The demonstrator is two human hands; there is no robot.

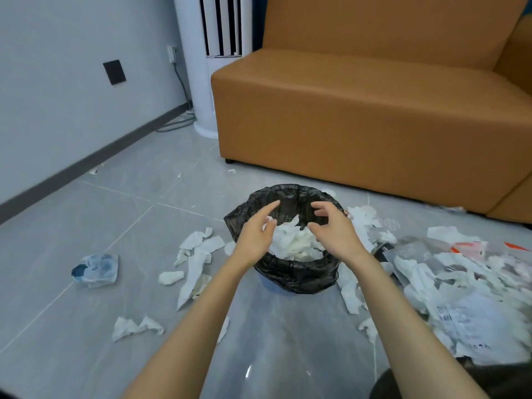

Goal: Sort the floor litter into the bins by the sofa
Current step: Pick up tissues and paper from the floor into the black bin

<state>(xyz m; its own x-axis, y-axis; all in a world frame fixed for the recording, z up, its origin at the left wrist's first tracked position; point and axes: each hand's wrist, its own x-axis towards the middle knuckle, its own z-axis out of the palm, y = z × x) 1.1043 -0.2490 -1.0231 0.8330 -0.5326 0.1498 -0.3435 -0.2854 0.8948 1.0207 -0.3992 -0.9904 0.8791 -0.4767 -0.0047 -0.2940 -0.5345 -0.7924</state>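
Note:
A small bin lined with a black bag [293,276] stands on the grey floor in front of the orange sofa [359,116]. White crumpled tissues [293,243] fill it. My left hand [256,228] hovers over the bin's left rim, fingers relaxed and spread, holding nothing. My right hand [334,228] hovers over the right rim, fingers loosely curled downward above the tissues, also empty. More white tissue scraps [198,254] lie on the floor left of the bin.
A heap of plastic wrappers and paper [460,286] spreads at the right. A crumpled blue-and-white packet [96,269] lies at the left, tissue bits [135,326] nearer me. A white tower fan [207,67] stands beside the sofa by the wall.

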